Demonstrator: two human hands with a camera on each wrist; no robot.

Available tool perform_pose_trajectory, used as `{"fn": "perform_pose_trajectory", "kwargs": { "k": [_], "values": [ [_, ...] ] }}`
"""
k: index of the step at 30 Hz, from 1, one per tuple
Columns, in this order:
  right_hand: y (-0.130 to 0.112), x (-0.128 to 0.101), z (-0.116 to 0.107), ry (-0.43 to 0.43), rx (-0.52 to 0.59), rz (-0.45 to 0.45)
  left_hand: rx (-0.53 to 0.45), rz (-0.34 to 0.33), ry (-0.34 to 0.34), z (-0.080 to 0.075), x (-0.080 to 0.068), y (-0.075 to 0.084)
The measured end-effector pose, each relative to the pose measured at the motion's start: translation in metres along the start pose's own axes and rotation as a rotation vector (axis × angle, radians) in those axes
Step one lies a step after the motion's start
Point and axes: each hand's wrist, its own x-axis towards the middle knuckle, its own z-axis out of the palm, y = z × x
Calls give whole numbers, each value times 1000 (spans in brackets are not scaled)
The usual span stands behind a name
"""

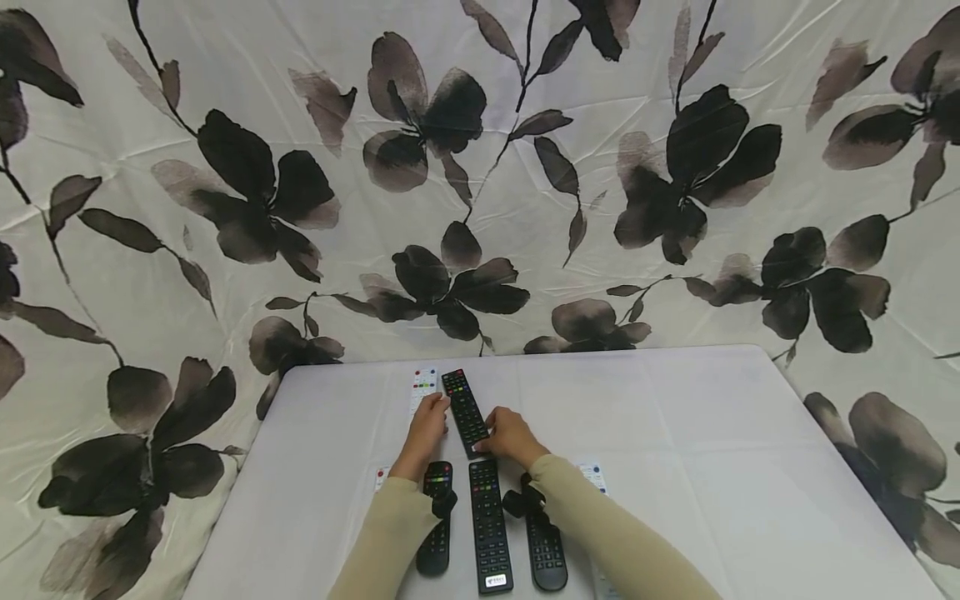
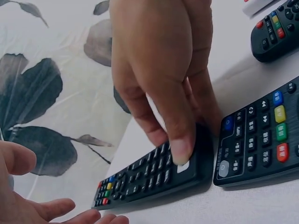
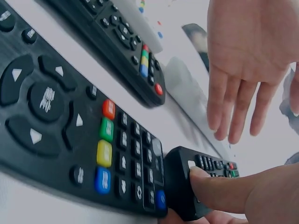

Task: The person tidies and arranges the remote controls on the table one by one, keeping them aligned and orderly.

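Right hand: we are seeing the right hand (image 1: 512, 437) curling its thumb and fingers round the near end of the black remote (image 1: 465, 412); in the right wrist view the thumb (image 3: 219, 189) is pressing on the top face of that end

Left hand: the left hand (image 1: 427, 425) is lying open with straight, relaxed fingers (image 3: 224, 107) just beside the left edge of the black remote; we cannot tell whether it is touching the remote or only the table, and it is gripping nothing

Black remote: it is lying flat on the white table (image 1: 712, 467), pointing away from the person, between the two hands; its far end is reaching past both hands

White remote: a white remote (image 1: 423, 383) is lying just left of the black remote, partly under the left hand

Near row: three more black ones are lying side by side closer to the person, a short remote (image 1: 437, 533), a long remote (image 1: 490, 529) in the middle and a rounded remote (image 1: 546, 558); the long remote is lying end to end with the gripped one, almost touching it

Behind: a flower-printed cloth (image 1: 225, 167) is hanging behind the table
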Motion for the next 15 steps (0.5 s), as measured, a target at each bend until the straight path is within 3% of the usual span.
{"fn": "perform_pose_trajectory", "kwargs": {
  "k": [8, 15],
  "values": [
    [5, -3, -10, -10, -39, 33, 15, -7, -50, 7, 12, 2],
    [11, -5, -15, -26, -59, 52, 27, -35, -54, 14, 24, 1]
  ]
}}
